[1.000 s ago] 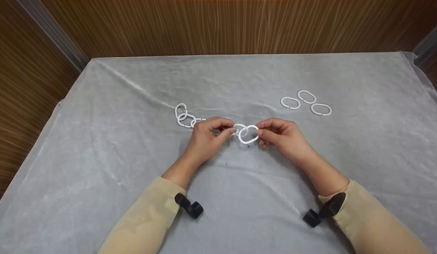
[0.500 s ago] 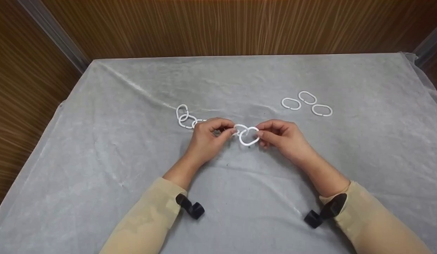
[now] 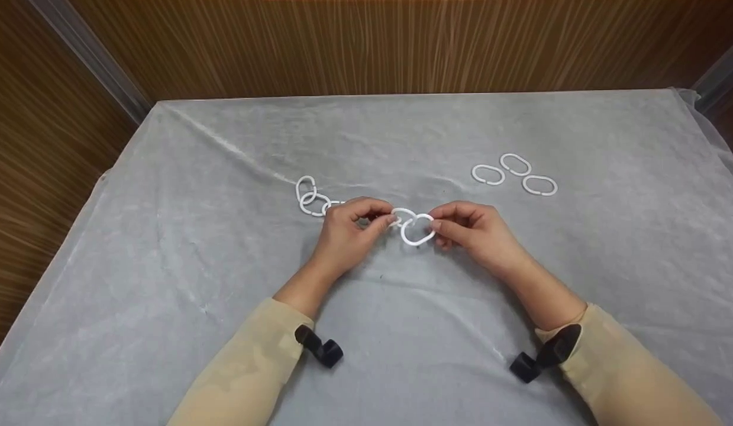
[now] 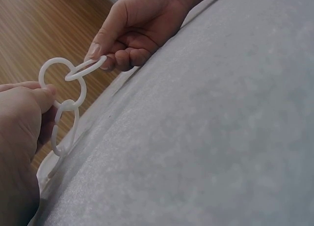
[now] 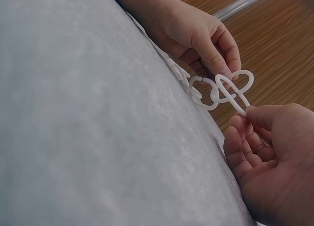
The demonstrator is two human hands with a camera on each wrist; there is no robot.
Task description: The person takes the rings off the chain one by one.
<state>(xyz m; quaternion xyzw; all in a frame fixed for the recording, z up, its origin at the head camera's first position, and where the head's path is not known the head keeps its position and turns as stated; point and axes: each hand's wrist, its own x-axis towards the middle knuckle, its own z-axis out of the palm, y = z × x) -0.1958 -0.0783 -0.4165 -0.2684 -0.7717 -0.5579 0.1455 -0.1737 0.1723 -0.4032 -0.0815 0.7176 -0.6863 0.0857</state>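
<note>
Just apart, the left hand [image 3: 355, 234] and right hand [image 3: 478, 234] each pinch a white link between thumb and fingers, the right's end link [image 3: 415, 244] overlapping the left's link [image 4: 84, 93] in the gap between them. From there the chain [image 3: 315, 194] runs beyond the left hand onto grey cloth [image 3: 378, 343], while three loose links [image 3: 540, 177] lie past the right hand, close together.

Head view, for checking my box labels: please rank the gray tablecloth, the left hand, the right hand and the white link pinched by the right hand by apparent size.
1. Gray tablecloth
2. Left hand and right hand: too alike to rank
3. White link
</note>
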